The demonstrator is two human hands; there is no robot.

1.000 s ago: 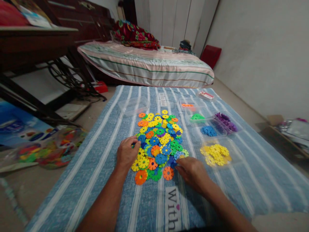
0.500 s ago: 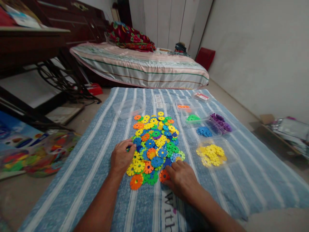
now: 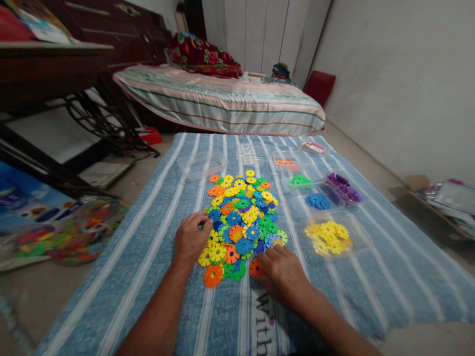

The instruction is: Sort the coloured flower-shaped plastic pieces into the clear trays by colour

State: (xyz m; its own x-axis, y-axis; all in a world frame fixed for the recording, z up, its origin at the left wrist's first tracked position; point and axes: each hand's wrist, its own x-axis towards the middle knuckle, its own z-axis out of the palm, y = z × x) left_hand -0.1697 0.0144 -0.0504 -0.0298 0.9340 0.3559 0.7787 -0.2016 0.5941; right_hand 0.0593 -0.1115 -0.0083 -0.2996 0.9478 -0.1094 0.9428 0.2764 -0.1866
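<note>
A heap of flat plastic snowflake discs (image 3: 241, 217) in yellow, blue, green and orange lies on a blue striped towel (image 3: 334, 291). My left hand (image 3: 191, 240) rests at the heap's left edge, fingers curled down onto the discs. My right hand (image 3: 280, 269) lies at the heap's near right corner, fingertips touching an orange disc (image 3: 255, 267). Another orange disc (image 3: 213, 275) lies apart at the front. Whether either hand grips a disc is hidden.
Clear tubs on the right of the towel hold sorted discs: yellow (image 3: 328, 236), blue (image 3: 315, 201), purple (image 3: 343, 184), green (image 3: 300, 180), orange (image 3: 285, 162). An empty tub (image 3: 200, 163) stands at the back left. A bed (image 3: 222, 101) lies behind, a bag of discs (image 3: 74, 232) at the left.
My right hand has slid left from the heap's right edge to the orange disc at the near corner. My left hand has hardly moved.
</note>
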